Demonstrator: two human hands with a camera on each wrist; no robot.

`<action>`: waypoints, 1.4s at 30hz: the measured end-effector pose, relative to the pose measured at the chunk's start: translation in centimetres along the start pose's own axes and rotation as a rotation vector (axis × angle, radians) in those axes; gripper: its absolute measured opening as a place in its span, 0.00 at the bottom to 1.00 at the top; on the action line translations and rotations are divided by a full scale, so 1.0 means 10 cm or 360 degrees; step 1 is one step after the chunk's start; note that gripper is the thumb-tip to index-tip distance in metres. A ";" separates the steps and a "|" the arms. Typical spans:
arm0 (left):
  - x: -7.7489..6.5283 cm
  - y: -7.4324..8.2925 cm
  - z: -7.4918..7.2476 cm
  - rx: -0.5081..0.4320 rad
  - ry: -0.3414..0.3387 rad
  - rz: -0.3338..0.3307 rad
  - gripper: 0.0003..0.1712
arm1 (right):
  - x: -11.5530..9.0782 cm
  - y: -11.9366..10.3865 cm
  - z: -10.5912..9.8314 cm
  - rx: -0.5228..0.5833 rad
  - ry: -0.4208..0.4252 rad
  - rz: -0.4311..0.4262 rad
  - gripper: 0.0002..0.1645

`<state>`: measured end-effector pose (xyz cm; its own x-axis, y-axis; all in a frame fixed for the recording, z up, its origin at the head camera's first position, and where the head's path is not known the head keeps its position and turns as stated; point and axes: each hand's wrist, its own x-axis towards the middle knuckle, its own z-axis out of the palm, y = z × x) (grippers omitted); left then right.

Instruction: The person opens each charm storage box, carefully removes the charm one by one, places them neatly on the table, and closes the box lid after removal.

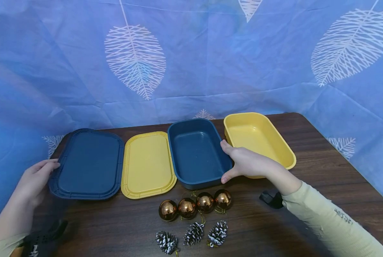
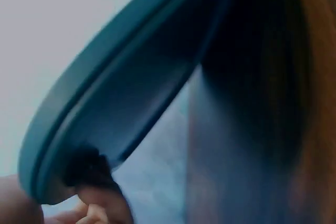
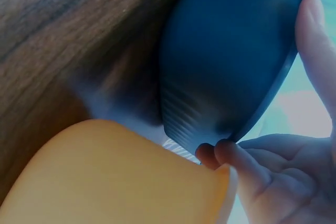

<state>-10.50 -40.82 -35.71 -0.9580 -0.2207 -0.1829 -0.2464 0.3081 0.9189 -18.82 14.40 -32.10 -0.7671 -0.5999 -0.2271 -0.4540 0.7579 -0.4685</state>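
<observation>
At the left, my left hand (image 1: 35, 178) pinches the left edge of a dark blue lid (image 1: 90, 166). In the left wrist view that lid (image 2: 105, 82) is tilted, its edge between thumb and fingers. My right hand (image 1: 247, 162) holds the right side of a dark blue rectangular box (image 1: 197, 155) near its front corner. The right wrist view has the thumb at the rim of the box (image 3: 231, 51) and the fingers against its side wall. Just right of it is a yellow box (image 1: 258, 139), partly behind the right hand. A yellow lid (image 1: 149, 165) lies between the blue lid and the blue box.
Several shiny copper-brown baubles (image 1: 187, 208) stand in a row in front of the blue box. Closer still lie three frosted pine cones (image 1: 193, 233). A blue cloth with white leaf prints (image 1: 191, 71) hangs behind the dark wooden table (image 1: 326, 178).
</observation>
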 end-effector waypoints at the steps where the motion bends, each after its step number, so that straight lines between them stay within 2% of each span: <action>1: -0.01 0.04 0.02 -0.0095 0.0017 0.0046 0.35 | 0.00 -0.01 0.00 0.0001 0.0000 0.0005 0.71; 4: -0.05 0.21 0.12 -0.0303 0.0157 0.0108 0.29 | -0.01 -0.04 0.01 0.0014 0.0007 0.0038 0.71; 9: -0.14 0.55 0.32 -0.0465 0.0485 0.0153 0.21 | -0.03 -0.10 0.06 0.0020 0.0055 0.0078 0.69; 11: -0.19 0.68 0.41 -0.0582 0.0566 0.0197 0.21 | -0.03 -0.12 0.08 0.0019 0.0084 0.0079 0.68; 16: -0.31 1.00 0.72 -0.0646 0.0731 0.0362 0.15 | -0.06 -0.14 0.12 0.0025 0.0161 0.0081 0.67; 18: -0.35 1.11 0.87 -0.0596 0.0769 0.0458 0.13 | -0.07 -0.14 0.14 0.0029 0.0190 0.0080 0.67; 19: -0.36 1.16 0.94 -0.0580 0.0766 0.0516 0.12 | -0.08 -0.13 0.15 0.0028 0.0205 0.0071 0.67; 22: -0.40 1.29 1.15 -0.0395 0.0731 0.0658 0.12 | -0.10 -0.11 0.17 0.0043 0.0235 0.0056 0.67; 26: -0.40 1.42 1.43 -0.0176 0.0631 0.0754 0.14 | -0.12 -0.10 0.20 0.0057 0.0258 0.0028 0.66; 28: -0.39 1.47 1.55 -0.0166 0.0564 0.0751 0.15 | -0.12 -0.09 0.20 0.0052 0.0260 0.0018 0.66; 32: -0.36 1.54 1.75 -0.0161 0.0434 0.0656 0.18 | -0.12 -0.09 0.22 0.0051 0.0247 0.0021 0.66; 36: -0.33 1.60 1.85 -0.0190 0.0324 0.0612 0.20 | -0.11 -0.09 0.22 0.0061 0.0239 0.0022 0.66; 42: -0.24 1.70 1.97 -0.0232 0.0237 0.0634 0.21 | -0.10 -0.07 0.21 0.0061 0.0244 0.0020 0.66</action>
<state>-15.31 -16.84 -26.49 -0.9399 -0.2453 0.2374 0.1706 0.2649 0.9491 -16.77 13.92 -33.34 -0.8342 -0.5421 -0.1018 -0.4283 0.7530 -0.4996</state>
